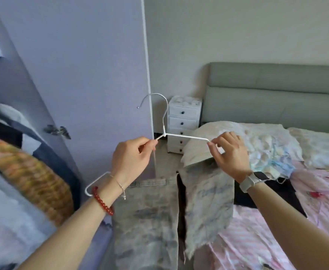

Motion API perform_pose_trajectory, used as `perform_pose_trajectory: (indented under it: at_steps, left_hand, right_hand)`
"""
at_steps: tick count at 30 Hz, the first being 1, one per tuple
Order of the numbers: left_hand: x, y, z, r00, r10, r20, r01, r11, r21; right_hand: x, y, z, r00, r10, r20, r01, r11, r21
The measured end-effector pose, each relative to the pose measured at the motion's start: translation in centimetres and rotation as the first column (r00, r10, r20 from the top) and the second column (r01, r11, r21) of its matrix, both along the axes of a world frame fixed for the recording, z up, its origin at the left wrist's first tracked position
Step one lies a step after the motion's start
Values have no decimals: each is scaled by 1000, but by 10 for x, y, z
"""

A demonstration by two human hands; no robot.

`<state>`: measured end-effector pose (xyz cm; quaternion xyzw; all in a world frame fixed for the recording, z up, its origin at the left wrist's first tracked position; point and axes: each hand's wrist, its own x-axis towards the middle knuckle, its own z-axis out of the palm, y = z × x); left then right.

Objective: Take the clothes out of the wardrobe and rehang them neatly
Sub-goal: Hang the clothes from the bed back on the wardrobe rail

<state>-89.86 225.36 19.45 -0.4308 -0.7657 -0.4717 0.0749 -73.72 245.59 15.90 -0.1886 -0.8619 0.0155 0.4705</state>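
Note:
I hold a thin white wire hanger point(185, 136) up in front of me, its hook pointing upward. My left hand point(131, 158) pinches its left arm close to the neck, and the hanger's left end loops out past my wrist. My right hand point(231, 152) pinches the bend at its right shoulder. Below the hanger, a pair of pale grey washed jeans point(146, 217) lies with both legs spread over the bed's edge. The open wardrobe door point(81, 75) stands at the left, with hanging clothes point(29, 178) in the wardrobe beside it.
A bed with pink striped sheet point(257, 236) fills the right side, with a grey headboard point(276, 94), a pillow point(198, 151), a crumpled pale garment and a black garment point(276, 193). A small white drawer unit point(183, 123) stands between door and bed.

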Motion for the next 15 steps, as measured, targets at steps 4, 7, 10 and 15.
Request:
perform_pose_trajectory:
  at_steps: [4, 7, 10, 15]
  left_hand:
    - [-24, -82, -2, 964, 233, -127, -235, 972, -2]
    - [-42, -140, -5, 897, 398, -192, -404, 915, 7]
    - [-59, -209, -8, 799, 560, -217, -571, 821, 15]
    - [-83, -313, -16, 633, 768, -98, -768, 639, 38]
  right_hand:
    - [-62, -55, -4, 954, 285, 96, -281, 958, -53]
    - [-105, -103, -3, 870, 450, 202, -434, 893, -121]
    - [-157, -157, -2, 713, 646, 274, -614, 763, -203]
    - [-234, -250, 10, 386, 846, 369, -863, 472, -180]
